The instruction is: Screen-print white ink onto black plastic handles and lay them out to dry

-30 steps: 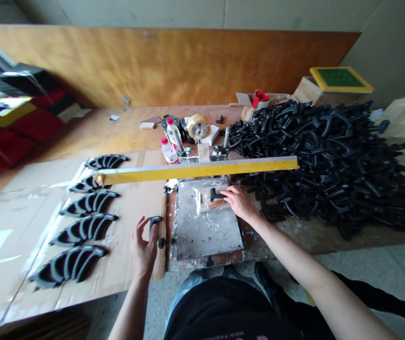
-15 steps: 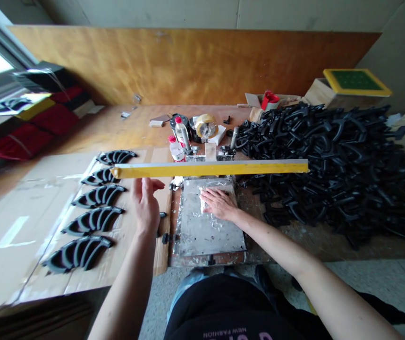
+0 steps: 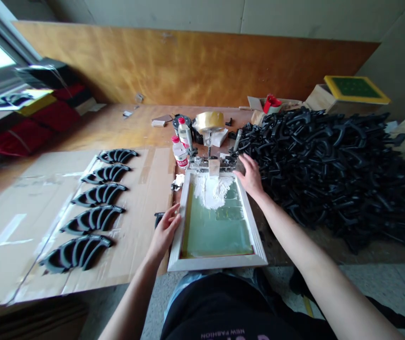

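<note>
Bench [image 3: 117,127], left hand [image 3: 163,233] on screen frame [image 3: 216,262], right hand [image 3: 250,178] at corner, underside hidden

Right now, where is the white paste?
In the head view, the white paste lies inside the screen frame at its far end, just left of the right hand and near the clamp.

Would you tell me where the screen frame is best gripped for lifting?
Grip the frame by its near rail, from the front: the far end sits in the hinge clamp, so it likely pivots there, and ink lies on the mesh.
</note>
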Motion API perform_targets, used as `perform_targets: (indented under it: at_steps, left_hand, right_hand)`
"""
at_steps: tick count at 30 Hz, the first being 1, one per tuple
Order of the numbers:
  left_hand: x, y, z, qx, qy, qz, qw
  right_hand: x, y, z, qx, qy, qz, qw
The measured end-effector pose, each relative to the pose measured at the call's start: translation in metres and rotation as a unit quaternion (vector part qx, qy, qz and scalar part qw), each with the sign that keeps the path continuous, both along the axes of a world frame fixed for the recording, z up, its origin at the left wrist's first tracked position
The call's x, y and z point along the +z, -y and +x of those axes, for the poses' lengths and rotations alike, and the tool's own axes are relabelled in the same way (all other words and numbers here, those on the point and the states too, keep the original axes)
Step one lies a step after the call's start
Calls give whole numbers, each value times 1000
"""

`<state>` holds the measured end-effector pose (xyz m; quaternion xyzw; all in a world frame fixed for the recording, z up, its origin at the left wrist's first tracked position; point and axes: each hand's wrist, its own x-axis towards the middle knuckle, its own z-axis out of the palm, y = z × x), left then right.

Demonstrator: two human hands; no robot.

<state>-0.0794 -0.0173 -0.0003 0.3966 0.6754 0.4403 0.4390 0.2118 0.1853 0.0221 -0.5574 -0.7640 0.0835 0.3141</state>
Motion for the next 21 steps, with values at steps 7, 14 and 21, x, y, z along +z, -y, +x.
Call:
perform_targets:
  at_steps: [7, 14, 21]
  left_hand:
    - [-52, -4, 2, -18, -18, -45, 999]
    - [-52, -2, 2, -8, -5, -55, 998]
    - [-46, -3, 4, 9, 38, -49, 998]
  right_hand:
    - [2, -3, -81, 163, 172, -101, 966]
    - [2, 47, -43, 391, 191, -89, 896]
    - [-15, 46, -47, 349, 162, 20, 923]
